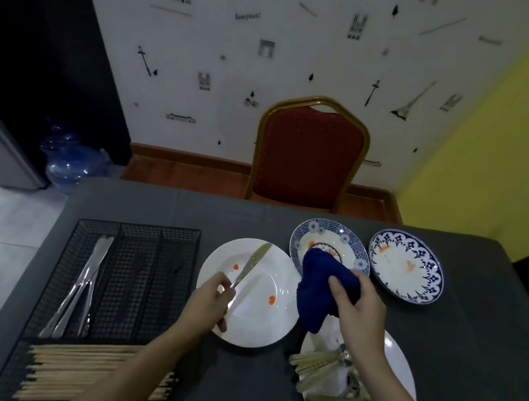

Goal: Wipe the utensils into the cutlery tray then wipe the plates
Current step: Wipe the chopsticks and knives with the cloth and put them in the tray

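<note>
While my left hand point(211, 299) pinches the knife point(251, 264) over the white plate point(248, 293), my right hand point(355, 306) clutches the blue cloth point(319, 285); the blade should be wiped fully.

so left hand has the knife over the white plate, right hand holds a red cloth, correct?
Not quite: the head view shows the cloth in the right hand is dark blue, not red. The rest holds: the left hand holds the knife over the white plate.
</note>
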`<move>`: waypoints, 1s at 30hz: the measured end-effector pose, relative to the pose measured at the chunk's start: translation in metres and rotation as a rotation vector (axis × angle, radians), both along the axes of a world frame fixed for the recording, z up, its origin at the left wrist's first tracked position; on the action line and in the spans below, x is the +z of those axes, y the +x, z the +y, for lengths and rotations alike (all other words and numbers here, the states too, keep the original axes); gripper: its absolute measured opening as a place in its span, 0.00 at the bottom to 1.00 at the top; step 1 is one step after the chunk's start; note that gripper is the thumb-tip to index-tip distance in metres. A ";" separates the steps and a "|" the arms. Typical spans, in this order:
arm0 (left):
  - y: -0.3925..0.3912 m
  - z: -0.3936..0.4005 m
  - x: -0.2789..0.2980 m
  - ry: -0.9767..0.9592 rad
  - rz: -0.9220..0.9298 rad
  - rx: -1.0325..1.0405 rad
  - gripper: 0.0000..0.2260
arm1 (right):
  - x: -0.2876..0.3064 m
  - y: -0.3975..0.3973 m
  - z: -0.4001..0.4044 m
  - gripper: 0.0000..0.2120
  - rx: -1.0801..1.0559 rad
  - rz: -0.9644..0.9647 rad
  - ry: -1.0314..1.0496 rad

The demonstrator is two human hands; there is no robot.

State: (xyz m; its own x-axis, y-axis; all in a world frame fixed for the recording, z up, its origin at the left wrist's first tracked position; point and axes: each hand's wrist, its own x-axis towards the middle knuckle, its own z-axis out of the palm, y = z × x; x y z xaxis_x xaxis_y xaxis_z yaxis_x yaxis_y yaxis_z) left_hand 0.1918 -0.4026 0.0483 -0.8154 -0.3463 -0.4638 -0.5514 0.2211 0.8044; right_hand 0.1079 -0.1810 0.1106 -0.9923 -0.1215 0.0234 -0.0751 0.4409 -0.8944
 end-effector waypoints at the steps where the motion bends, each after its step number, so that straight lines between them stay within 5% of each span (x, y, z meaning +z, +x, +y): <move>1: 0.005 -0.002 0.008 0.058 0.029 0.068 0.04 | 0.003 0.000 -0.007 0.06 -0.024 -0.011 -0.029; 9: 0.035 -0.002 0.076 0.334 0.111 -0.044 0.08 | 0.024 0.021 -0.078 0.10 0.117 0.188 -0.156; 16: 0.046 -0.013 0.090 0.338 0.291 0.043 0.08 | 0.012 0.033 -0.098 0.36 0.665 0.630 0.384; 23: 0.043 -0.017 0.084 0.252 0.216 0.071 0.11 | 0.016 0.005 -0.103 0.29 0.565 0.667 0.553; 30: 0.040 -0.022 0.088 0.255 0.232 0.033 0.10 | 0.016 0.013 -0.105 0.25 0.677 0.656 0.481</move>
